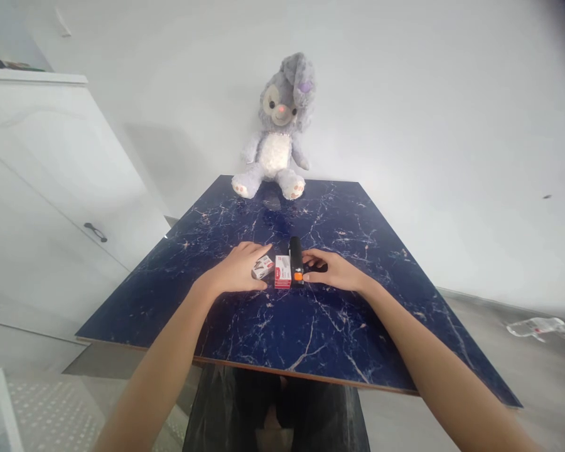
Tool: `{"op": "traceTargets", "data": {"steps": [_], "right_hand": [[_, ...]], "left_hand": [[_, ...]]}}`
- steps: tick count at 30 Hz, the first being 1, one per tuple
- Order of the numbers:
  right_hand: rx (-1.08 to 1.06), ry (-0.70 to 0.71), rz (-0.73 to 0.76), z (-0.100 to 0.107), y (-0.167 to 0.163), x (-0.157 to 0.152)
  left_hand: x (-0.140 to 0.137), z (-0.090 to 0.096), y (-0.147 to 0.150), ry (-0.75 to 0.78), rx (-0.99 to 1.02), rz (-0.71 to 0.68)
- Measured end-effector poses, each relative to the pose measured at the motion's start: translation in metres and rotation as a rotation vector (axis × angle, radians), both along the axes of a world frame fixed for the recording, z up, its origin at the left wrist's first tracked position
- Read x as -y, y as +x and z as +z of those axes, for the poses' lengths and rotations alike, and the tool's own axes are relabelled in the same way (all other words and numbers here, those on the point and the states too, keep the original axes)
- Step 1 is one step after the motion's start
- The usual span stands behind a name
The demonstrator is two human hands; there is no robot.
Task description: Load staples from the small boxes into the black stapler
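My left hand (240, 270) is curled round a small white box (263, 267) with dark and red print, its thumb on the near side and its fingers on the far side. The box sits tilted in the hand. Just right of it stands a small red-and-white box (282, 271), upright on the table. Close against that box lies a black stapler (295, 254) with an orange part at its near end. My right hand (328, 270) is at the stapler's right side, thumb and bent fingers apart, fingertips at or touching its edge. Nothing shows between them.
A dark blue marble-patterned table (245, 333) lies before me. A grey plush rabbit (277, 132) sits at its far edge against the white wall (428, 113). White drawers (51, 207) stand at left. A clear plastic item (541, 328) lies on the floor at right.
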State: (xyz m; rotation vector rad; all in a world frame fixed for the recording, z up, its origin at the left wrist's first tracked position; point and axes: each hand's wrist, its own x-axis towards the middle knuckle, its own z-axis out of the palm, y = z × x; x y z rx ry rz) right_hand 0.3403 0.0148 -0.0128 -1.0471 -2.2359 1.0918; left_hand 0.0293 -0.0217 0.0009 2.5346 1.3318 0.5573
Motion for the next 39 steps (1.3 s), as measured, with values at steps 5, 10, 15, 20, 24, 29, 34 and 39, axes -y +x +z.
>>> {"op": "traceTargets", "data": {"steps": [5, 10, 15, 20, 24, 29, 34, 39], "right_hand": [[-0.004, -0.024, -0.002, 0.002, -0.002, 0.001], [-0.028, -0.042, -0.010, 0.003, -0.003, 0.002], [-0.019, -0.032, 0.003, 0.002, -0.004, 0.003], [-0.043, -0.032, -0.001, 0.000, -0.005, 0.003], [-0.043, -0.049, -0.026, -0.001, -0.006, 0.002], [-0.051, -0.052, -0.012, 0.001, -0.005, 0.003], [-0.041, -0.047, -0.022, 0.001, -0.006, 0.003], [-0.024, -0.033, -0.017, 0.000, -0.005, 0.002]], "left_hand": [[-0.007, -0.011, -0.003, 0.043, -0.075, 0.212], [-0.012, -0.021, 0.012, 0.218, -0.050, 0.393], [-0.020, -0.028, 0.018, 0.202, 0.022, 0.324], [-0.024, -0.030, 0.028, 0.190, 0.064, 0.359], [-0.023, -0.030, 0.031, 0.104, 0.133, 0.267], [-0.020, -0.027, 0.032, 0.028, 0.135, 0.174], [-0.014, -0.018, 0.032, 0.049, 0.191, 0.074], [-0.008, -0.016, 0.029, 0.057, 0.204, 0.067]]}}
